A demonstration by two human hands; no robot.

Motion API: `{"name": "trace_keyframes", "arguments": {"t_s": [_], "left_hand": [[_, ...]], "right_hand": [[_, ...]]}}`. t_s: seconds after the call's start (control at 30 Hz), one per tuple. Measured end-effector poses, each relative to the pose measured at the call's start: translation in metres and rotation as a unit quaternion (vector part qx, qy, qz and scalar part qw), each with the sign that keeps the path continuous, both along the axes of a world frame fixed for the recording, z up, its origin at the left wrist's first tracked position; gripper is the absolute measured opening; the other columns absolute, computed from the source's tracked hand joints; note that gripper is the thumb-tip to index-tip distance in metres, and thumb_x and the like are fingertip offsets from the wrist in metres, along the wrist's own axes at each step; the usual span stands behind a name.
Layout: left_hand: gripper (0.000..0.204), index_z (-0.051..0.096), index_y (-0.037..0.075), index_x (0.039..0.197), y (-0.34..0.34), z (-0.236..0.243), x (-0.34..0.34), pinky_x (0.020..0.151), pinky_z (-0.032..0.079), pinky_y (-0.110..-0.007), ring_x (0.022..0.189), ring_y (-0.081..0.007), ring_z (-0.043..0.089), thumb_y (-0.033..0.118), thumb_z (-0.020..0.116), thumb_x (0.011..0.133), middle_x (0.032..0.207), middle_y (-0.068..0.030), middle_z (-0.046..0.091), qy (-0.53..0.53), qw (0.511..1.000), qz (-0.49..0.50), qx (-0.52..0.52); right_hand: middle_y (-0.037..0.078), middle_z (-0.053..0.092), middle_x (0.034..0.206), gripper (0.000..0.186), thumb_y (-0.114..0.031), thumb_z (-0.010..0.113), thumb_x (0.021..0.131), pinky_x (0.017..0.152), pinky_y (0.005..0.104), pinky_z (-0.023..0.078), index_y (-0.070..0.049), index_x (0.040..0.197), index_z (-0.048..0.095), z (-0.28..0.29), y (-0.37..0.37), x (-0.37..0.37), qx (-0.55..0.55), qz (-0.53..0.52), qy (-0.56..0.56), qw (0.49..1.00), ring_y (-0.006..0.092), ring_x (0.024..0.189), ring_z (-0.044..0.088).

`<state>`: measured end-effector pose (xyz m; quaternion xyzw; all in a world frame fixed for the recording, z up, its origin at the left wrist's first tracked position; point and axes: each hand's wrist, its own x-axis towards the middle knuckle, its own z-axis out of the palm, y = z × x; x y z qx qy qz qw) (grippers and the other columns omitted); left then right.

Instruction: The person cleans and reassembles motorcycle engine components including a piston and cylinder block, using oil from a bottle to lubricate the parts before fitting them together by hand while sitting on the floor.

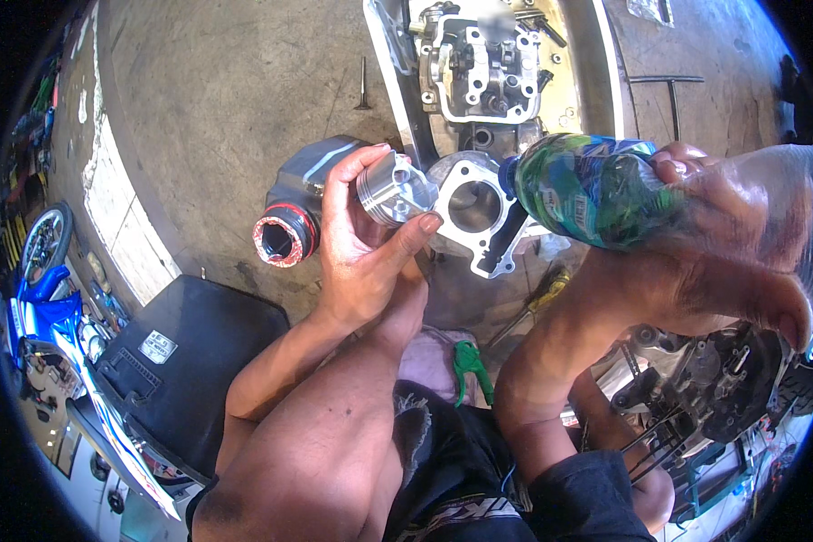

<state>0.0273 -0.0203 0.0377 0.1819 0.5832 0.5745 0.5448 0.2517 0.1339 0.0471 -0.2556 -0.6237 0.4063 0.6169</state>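
Observation:
My left hand (357, 244) grips a shiny metal piston (390, 194) between thumb and fingers, with its ring grooves showing along the side. In my right hand (723, 208) lies a green see-through plastic bottle (587, 194) with a blue label. It is tilted on its side, its neck pointing left toward the cylinder block (509, 237). The block sits between my hands, its bore facing up, just right of the piston. Whether any liquid leaves the bottle I cannot tell.
Beyond the block, a tray (608, 54) holds a cylinder head (488, 72) and small parts. A dark plastic housing with a red-rimmed mouth (285, 237) stands left. An engine valve (363, 86), T-handle wrench (673, 95) and screwdriver (546, 294) lie about. A black case (190, 334) and engine (723, 379) flank me.

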Motion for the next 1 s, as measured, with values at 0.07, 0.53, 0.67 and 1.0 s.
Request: {"name": "trace_keyframes", "arguments": {"t_s": [0.07,0.53,0.67,1.0], "left_hand": [[0.073,0.036,0.002,0.144,-0.001,0.0,0.0,0.108,0.044,-0.034,0.124,-0.0176,0.053,0.0,0.081,0.086,0.131,-0.0109,0.05,-0.002,1.0,0.002,-0.002],[0.074,0.037,0.002,0.144,-0.001,0.0,0.001,0.107,0.045,-0.034,0.122,-0.0168,0.054,-0.002,0.08,0.085,0.131,-0.01,0.051,-0.003,1.0,0.01,-0.006],[0.074,0.038,0.002,0.144,-0.003,-0.003,0.002,0.107,0.045,-0.034,0.122,-0.0176,0.055,-0.003,0.08,0.085,0.132,-0.0107,0.052,0.001,1.0,0.017,-0.008],[0.074,0.038,0.002,0.145,-0.006,-0.008,0.0,0.108,0.044,-0.035,0.122,-0.0181,0.055,-0.002,0.08,0.085,0.135,-0.0121,0.052,0.03,0.999,0.011,0.004]], "right_hand": [[0.02,0.069,0.104,0.085,-0.063,0.015,0.104,0.09,0.0501,0.058,0.007,0.149,0.027,-0.001,0.001,-0.001,-0.001,0.006,0.002,1.0,0.0336,0.09,0.072],[0.022,0.069,0.111,0.081,-0.06,0.019,0.106,0.094,0.0527,0.057,0.006,0.153,0.022,0.001,0.004,0.006,-0.012,0.112,0.019,0.993,0.0367,0.097,0.073],[0.023,0.069,0.112,0.082,-0.06,0.023,0.106,0.093,0.0531,0.058,0.006,0.154,0.02,-0.003,-0.001,0.01,-0.029,0.065,-0.002,0.997,0.0373,0.096,0.073],[0.026,0.065,0.109,0.085,-0.062,0.023,0.105,0.091,0.0513,0.059,0.009,0.152,0.019,0.001,-0.017,0.008,-0.058,-0.109,-0.173,0.977,0.0372,0.091,0.072]]}}
